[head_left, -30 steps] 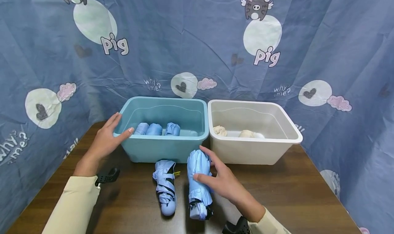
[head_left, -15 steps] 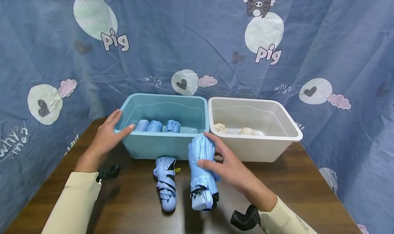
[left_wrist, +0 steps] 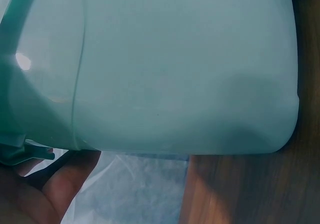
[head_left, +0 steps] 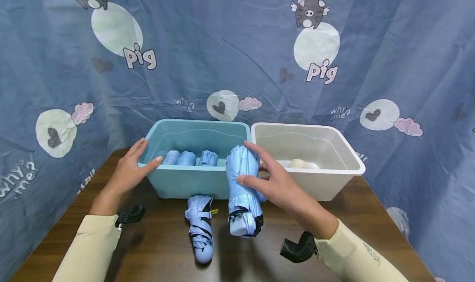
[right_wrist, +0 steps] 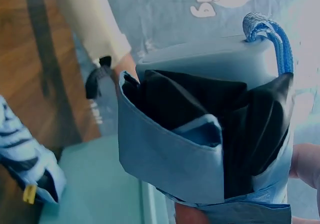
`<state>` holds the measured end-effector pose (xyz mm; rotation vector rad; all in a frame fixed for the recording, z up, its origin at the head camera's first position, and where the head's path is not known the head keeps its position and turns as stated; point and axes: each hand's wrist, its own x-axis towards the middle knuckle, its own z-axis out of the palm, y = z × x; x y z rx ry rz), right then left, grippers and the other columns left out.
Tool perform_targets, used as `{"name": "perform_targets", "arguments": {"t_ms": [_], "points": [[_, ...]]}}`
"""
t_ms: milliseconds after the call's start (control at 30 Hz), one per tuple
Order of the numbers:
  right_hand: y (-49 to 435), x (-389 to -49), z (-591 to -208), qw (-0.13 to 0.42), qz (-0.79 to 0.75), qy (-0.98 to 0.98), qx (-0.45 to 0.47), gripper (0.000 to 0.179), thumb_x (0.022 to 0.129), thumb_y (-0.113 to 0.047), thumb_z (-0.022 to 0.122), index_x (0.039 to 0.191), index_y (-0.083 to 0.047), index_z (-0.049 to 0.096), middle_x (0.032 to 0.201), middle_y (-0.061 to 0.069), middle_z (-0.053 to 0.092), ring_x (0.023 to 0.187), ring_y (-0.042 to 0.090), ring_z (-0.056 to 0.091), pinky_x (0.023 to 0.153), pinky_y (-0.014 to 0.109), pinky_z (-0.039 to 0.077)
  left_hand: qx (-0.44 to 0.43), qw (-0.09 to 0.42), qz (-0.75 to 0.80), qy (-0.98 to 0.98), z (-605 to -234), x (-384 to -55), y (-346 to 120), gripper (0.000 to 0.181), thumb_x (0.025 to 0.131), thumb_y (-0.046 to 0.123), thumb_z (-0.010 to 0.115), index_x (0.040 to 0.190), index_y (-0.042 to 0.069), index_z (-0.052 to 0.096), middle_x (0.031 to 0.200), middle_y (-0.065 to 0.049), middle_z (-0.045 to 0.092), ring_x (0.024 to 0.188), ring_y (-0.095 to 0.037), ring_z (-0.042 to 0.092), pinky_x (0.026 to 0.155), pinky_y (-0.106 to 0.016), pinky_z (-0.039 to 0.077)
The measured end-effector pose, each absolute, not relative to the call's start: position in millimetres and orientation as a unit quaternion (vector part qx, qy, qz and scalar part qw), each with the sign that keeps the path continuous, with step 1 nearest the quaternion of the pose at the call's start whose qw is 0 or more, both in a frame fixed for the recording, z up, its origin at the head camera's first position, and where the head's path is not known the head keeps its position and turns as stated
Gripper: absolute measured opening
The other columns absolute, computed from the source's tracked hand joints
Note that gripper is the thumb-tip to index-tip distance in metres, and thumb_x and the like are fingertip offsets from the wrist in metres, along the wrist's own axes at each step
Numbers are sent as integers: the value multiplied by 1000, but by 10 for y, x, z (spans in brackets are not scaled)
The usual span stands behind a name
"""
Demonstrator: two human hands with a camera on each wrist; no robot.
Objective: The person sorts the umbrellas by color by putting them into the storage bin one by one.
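My right hand (head_left: 280,183) grips a light-blue folded umbrella (head_left: 243,179), thumb on its near side and fingers along the far right side. The umbrella is held above the table, before the meeting rims of the teal bin (head_left: 193,183) and the white bin (head_left: 315,187). Its pale handle, cord and black lining show close up in the right wrist view. My left hand (head_left: 128,168) rests at the teal bin's front-left corner, fingers straight along the side and thumb over the rim. A second folded umbrella (head_left: 200,228), blue with black gaps, lies on the table.
Several rolled blue umbrellas (head_left: 187,158) lie inside the teal bin. A cream bundle (head_left: 298,163) lies in the white bin, partly cut off by the front rim. Both bins stand side by side on a dark wooden table (head_left: 163,240), with a patterned blue curtain (head_left: 237,51) behind.
My right hand has lifted the light-blue umbrella off the table and moved it up and forward toward the bins' rims. My left hand has stayed at the teal bin's corner.
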<state>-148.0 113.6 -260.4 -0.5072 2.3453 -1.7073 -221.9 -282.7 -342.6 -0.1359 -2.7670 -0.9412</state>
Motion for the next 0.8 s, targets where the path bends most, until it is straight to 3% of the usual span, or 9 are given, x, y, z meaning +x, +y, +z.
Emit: {"name": "perform_targets", "arguments": {"t_ms": [167,367,800], "points": [[1100,-1689,-2471,82,-563,807,-160,72,87,-33,71,144,-52,32,147,7,35,128,33,44,77,47,54,-45,109,-322,-939,-3399,-2233,-2829,92,91,54,57,154,5,13,161,-15,8,141,-49,15,100,-72,23],[1005,-1970,-2347,78,-582,796,-145,71,88,-28,70,146,-45,32,152,8,28,130,33,44,85,49,52,-44,111,-319,-940,-3383,-2239,-2812,92,91,54,57,154,4,14,161,-16,9,140,-50,17,99,-73,23],[742,-2554,-2400,41,-577,810,-93,72,86,-29,70,148,-36,35,140,14,42,113,30,53,73,46,56,-46,111,-313,-942,-3415,-2216,-2826,92,91,54,57,154,2,15,160,-18,10,139,-51,19,99,-73,24]]}}
